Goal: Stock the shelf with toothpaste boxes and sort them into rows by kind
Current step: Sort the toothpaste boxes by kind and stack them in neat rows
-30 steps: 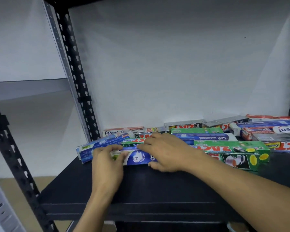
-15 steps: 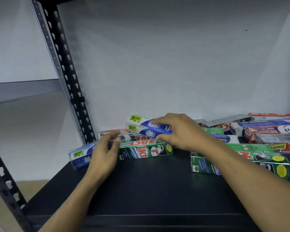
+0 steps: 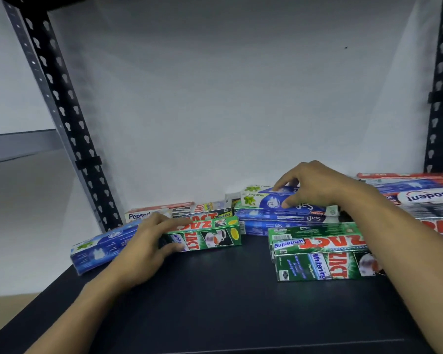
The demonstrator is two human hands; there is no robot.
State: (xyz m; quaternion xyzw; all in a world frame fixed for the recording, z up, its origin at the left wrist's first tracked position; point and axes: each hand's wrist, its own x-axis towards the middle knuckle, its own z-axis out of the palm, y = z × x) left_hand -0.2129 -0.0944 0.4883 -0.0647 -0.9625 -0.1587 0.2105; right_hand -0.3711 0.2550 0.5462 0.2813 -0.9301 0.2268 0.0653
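Observation:
My right hand (image 3: 315, 185) grips a blue Safi box (image 3: 266, 200) with a white, leaf-printed end, on top of two other blue Safi boxes (image 3: 279, 217) at mid-shelf. My left hand (image 3: 149, 241) holds the left end of a green Zact whitening box (image 3: 212, 235), thumb on its front face. Two stacked green Zact boxes (image 3: 315, 256) sit under my right forearm. A blue box (image 3: 100, 245) lies slanted at the shelf's left edge, partly behind my left hand.
Red-and-white Pepsodent and Zact boxes (image 3: 164, 212) lie along the back wall; several more boxes (image 3: 425, 198) are piled at the right. The black shelf board (image 3: 215, 302) stretches toward me between black perforated uprights (image 3: 69, 129).
My right hand carried the blue leaf-end box up and right onto the blue Safi stack. My left hand let go of it and took the green Zact box's left end.

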